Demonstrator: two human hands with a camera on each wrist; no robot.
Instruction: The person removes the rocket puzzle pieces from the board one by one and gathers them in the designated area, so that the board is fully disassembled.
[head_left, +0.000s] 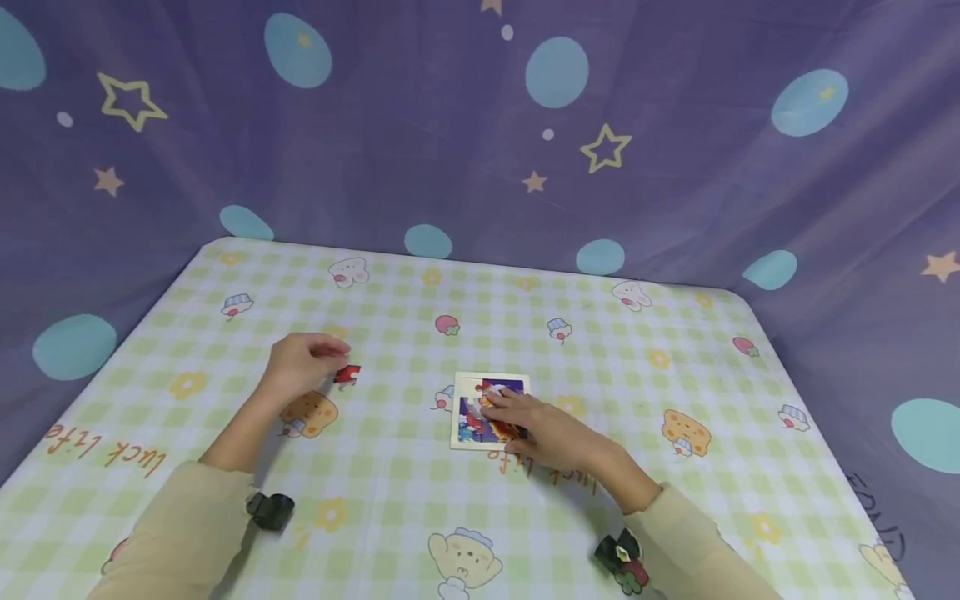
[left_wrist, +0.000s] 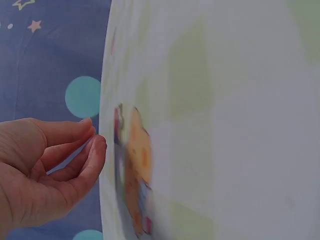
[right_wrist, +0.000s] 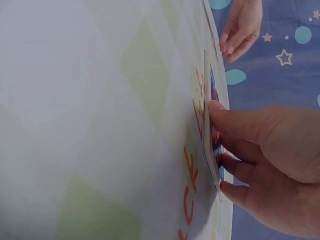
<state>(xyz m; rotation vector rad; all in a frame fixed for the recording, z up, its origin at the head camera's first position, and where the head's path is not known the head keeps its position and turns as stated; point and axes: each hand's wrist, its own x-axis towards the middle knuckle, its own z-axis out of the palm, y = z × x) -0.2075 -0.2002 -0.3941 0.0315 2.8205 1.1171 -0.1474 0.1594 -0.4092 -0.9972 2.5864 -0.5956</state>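
Note:
A small jigsaw puzzle in a cream tray (head_left: 454, 417) lies near the middle of the table, with colourful pieces in it and a bare patch at its upper left. My right hand (head_left: 558, 433) rests over its right side, hiding that part of the picture. In the right wrist view, the thumb and fingertips (right_wrist: 216, 106) touch the face of the puzzle. To the left, a loose red puzzle piece (head_left: 348, 375) lies on the cloth. My left hand (head_left: 303, 364) hovers just above it, thumb and fingertips close together with nothing between them in the left wrist view.
A green-and-white checked cloth (head_left: 390, 500) printed with cartoon figures covers the table. Behind it hangs a purple curtain (head_left: 450, 150) with stars and blue ovals. Dark wrist cameras (head_left: 272, 511) sit at both sleeves.

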